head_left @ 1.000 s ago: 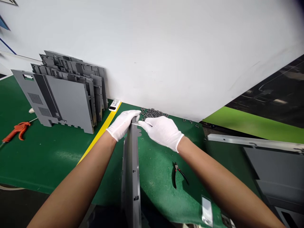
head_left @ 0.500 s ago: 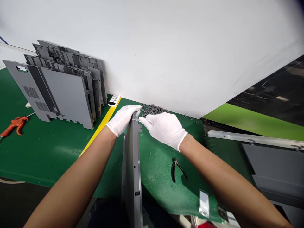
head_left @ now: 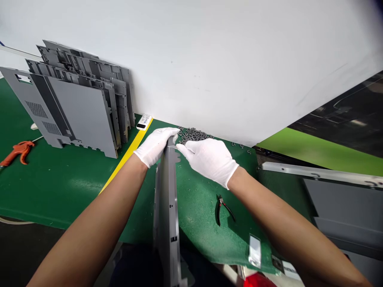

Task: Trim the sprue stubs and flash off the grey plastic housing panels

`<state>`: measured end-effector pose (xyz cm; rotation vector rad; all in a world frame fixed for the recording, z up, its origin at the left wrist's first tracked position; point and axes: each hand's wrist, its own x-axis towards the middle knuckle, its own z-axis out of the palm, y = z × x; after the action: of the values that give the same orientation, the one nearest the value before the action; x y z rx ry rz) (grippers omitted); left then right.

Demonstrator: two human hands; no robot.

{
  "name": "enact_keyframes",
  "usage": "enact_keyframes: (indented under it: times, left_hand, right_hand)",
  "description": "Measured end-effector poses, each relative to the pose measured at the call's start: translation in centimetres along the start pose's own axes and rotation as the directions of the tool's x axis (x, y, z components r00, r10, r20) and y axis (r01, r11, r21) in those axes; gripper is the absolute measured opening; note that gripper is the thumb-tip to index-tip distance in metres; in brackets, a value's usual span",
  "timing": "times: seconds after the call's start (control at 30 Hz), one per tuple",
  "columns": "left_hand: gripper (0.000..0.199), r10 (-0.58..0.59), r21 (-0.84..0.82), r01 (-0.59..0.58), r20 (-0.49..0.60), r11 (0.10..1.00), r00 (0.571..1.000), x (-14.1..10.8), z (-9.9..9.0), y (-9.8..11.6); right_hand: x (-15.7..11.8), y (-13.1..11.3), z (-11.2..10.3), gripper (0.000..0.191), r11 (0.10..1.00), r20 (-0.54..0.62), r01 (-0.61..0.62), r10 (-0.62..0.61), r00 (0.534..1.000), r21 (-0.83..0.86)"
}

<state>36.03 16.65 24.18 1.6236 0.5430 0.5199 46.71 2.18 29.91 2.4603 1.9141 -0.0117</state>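
A grey sheet-metal panel [head_left: 172, 199] stands on edge, its narrow side facing me. My left hand [head_left: 156, 146], in a white glove, is wrapped round the panel's far top corner. Just right of that corner, my right hand [head_left: 208, 159], also gloved in white, is closed with thumb and fingertips pinching a thin, light piece against the panel edge; what the piece is cannot be made out. Behind the hands lies a pile of small dark grey clips [head_left: 194, 134]. Pliers [head_left: 220, 205] with red and black handles rest on the green mat right of the panel.
Several grey panels [head_left: 80, 103] lean together at the left, beside an orange air gun [head_left: 19, 153]. A white device [head_left: 144, 122] sits on the yellow tape [head_left: 128, 153]. A small clear bag [head_left: 255, 250] lies near the front edge of the green table [head_left: 74, 199]. Metal parts stand at right.
The view has shifted slightly, with the table and leaning panels sitting a little higher in the picture. Both hands keep nearly the same places at the panel's corner.
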Motion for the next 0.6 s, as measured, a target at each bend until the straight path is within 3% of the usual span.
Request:
enact_keyframes:
  times: [0.23, 0.6]
  left_hand:
    - [0.035, 0.023, -0.016, -0.023, 0.015, 1.0, 1.0, 0.0, 0.1, -0.1]
    - [0.031, -0.048, -0.119, 0.045, -0.017, 0.992, 0.999, 0.2, 0.1, -1.1]
  right_hand:
    - [-0.1, -0.1, 0.2, 0.059, 0.999, -0.006, 0.004, -0.004, 1.0, -0.034]
    - [-0.5, -0.3, 0.2, 0.056, 0.999, -0.031, 0.022, -0.023, 0.999, -0.05]
